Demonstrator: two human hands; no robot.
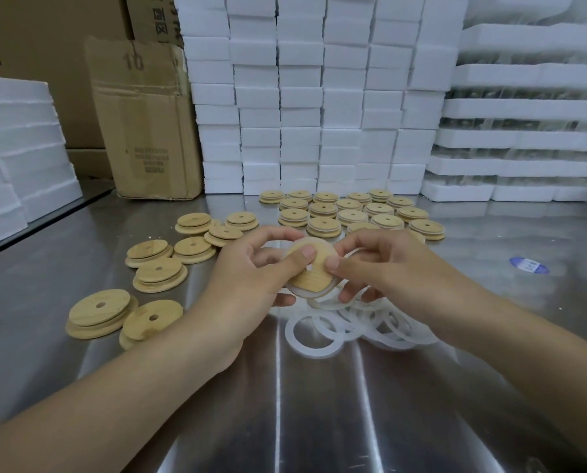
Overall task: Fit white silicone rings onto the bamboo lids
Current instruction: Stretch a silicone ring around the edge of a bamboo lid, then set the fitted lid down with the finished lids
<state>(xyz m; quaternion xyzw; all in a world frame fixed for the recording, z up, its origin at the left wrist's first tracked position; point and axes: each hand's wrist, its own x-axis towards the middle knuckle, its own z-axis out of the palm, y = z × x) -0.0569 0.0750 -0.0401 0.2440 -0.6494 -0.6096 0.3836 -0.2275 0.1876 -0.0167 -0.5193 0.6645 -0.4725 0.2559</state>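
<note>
My left hand [251, 278] and right hand [374, 264] grip one bamboo lid [310, 271], its white ring [305, 292] partly seated, above the worktop [285, 404].

Bare left forearm [131, 387], bare right forearm [510, 332], bare left hand [247, 281], bare right hand [387, 264], short-nailed fingers [333, 262]

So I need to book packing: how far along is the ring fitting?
Done: the tidy rows of lids at the back look ringed. In hand: left hand and right hand hold one bamboo lid, its silicone ring partly on. Left: the scattered bare lids on the left; loose rings lie beneath the hands.
</note>
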